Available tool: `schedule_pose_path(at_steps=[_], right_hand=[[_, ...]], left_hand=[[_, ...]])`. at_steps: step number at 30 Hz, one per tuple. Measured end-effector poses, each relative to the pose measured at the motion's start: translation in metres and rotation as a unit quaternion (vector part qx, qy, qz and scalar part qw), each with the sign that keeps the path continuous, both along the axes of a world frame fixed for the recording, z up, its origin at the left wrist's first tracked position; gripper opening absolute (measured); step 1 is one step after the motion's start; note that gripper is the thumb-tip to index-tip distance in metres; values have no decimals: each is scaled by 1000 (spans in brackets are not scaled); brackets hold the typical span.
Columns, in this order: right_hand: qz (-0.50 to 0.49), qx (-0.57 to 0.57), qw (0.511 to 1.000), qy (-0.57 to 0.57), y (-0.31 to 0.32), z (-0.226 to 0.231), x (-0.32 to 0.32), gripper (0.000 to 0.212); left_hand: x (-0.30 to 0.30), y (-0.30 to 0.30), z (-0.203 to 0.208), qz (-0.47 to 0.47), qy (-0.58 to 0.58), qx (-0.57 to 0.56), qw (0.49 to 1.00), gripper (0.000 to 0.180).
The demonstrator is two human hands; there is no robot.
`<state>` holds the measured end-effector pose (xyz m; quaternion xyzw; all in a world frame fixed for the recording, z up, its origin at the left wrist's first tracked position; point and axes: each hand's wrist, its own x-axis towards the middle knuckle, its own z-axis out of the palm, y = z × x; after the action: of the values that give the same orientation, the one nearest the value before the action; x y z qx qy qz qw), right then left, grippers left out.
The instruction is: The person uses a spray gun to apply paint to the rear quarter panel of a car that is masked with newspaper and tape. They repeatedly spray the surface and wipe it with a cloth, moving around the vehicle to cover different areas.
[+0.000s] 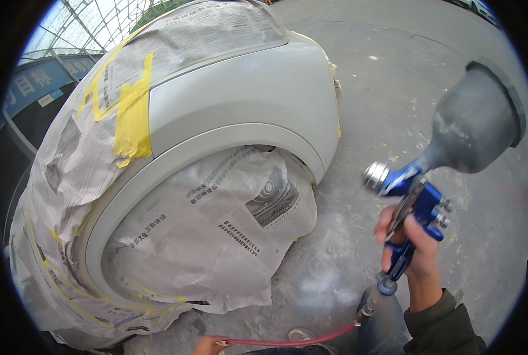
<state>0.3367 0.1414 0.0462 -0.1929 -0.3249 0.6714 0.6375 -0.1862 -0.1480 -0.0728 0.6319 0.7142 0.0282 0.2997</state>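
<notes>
My right hand [420, 245] is wrapped round the grip of a blue spray gun [415, 198], fingers at its trigger. A grey cup [474, 118] sits tilted on top of the gun, and the silver nozzle [376, 176] points left toward a car's pale fender [234, 89]. From the gun's lower end a red air hose [287, 343] runs left to my left hand [209, 345] at the lower edge, which is closed on it. Newspaper [216, 231] covers the wheel opening below the fender's arch. The nozzle is apart from the fender.
More newspaper [63, 189] and yellow masking tape [135, 118] cover the car body around the fender. Grey concrete floor [382, 77] with pale paint marks extends to the right. Behind the car on the left hangs a blue banner [30, 86]. My shoe [301, 335] is near the hose.
</notes>
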Motion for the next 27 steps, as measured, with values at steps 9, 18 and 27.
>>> schedule_pose_path(at_steps=[9,18,27], right_hand=[[4,-8,1000,-2,3,-38,12,57],[-96,-64,993,-22,-14,-46,11,52],[-92,-30,994,-47,-25,-56,0,44]], left_hand=[[127,49,116,58,107,57,991,33],[133,27,137,99,147,39,983,32],[137,28,129,112,119,-3,986,33]])
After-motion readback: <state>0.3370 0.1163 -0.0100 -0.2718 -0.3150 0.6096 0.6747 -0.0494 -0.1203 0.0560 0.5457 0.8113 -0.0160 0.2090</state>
